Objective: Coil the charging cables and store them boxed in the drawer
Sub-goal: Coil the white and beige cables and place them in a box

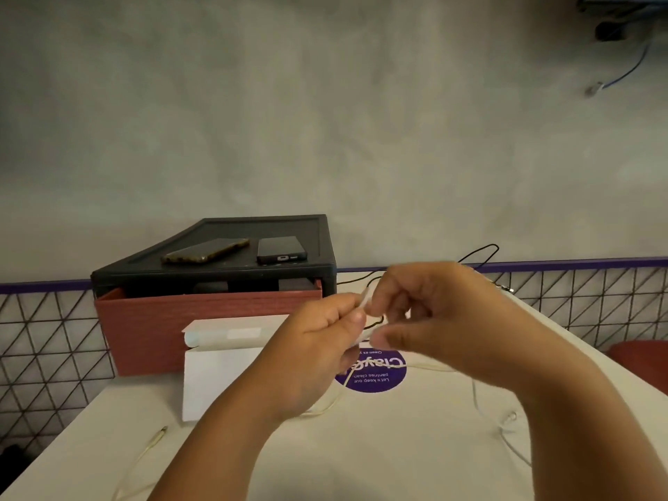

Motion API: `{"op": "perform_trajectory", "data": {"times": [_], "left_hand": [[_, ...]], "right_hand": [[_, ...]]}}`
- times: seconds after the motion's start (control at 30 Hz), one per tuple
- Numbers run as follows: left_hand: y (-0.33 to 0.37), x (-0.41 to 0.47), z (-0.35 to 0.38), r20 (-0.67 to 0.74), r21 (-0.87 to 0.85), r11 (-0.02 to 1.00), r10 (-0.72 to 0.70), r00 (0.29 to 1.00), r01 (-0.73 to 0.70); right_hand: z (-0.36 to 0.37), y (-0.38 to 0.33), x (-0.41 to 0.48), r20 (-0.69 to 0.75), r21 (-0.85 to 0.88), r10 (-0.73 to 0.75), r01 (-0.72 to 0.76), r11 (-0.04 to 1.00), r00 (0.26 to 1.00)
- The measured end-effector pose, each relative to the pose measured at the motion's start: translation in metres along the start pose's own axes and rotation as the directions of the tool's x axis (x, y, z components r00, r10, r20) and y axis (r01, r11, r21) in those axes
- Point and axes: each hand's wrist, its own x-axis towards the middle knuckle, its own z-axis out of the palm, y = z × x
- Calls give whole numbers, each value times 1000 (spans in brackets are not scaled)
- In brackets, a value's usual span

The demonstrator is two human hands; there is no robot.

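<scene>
At the far left a wire grid (47,341) backs the white table (397,446), where a pale cable end (153,442) lies near the front-left edge. Behind it stands a black drawer unit (318,247) carrying two phones (206,251) (282,249), its red drawer (144,327) pulled open. An open white box (213,377) sits just in front of the drawer. The left hand (318,341), fingers curled, pinches a white charging cable (365,303) held above a purple sticker (379,379). The right hand (433,312) pinches the same cable just beside it, slightly blurred. The cable's slack trails down onto the table. A black cable (484,249) loops behind, and another pale strand (506,423) lies to the right.
</scene>
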Motion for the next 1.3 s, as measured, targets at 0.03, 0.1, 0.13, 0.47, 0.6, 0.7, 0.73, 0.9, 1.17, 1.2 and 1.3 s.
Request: {"op": "perform_trajectory", "data": {"times": [0.03,0.1,0.13,0.47,0.6,0.7,0.73,0.9,1.17,1.2,1.3], "left_hand": [[3,-2,0,12,-14,1000,-6,1000,7],[8,-7,-2,49,-112,994,-5,999,10],[12,-9,-3,65,-220,975,1,998,13],[8,-4,-20,181,-703,696,-22,983,146],[2,3,-32,484,-785,501,125,866,366],[-1,4,-32,478,-798,474,121,870,373],[1,3,-29,436,-807,480,93,895,344],[10,-1,-23,187,-832,524,-51,981,185],[-8,3,-62,148,-960,266,210,966,89],[-6,3,-64,103,-962,269,220,970,41],[0,-2,-58,-139,-946,279,119,983,-167]], "right_hand": [[-2,1,0,-60,48,-9,12,999,998],[-4,2,0,-183,92,-33,50,995,983],[-4,2,1,-220,121,-35,63,991,975],[17,-4,14,-172,471,-45,122,874,984],[23,-7,16,-220,464,-67,165,870,973],[27,-10,19,-260,448,-73,187,874,963],[28,-9,20,-280,442,-65,189,877,958],[32,-6,23,-338,492,9,168,854,941],[18,24,16,-104,159,169,-151,976,980],[18,24,16,-58,49,192,-190,981,980],[22,15,16,96,-117,238,-226,967,967]]}}
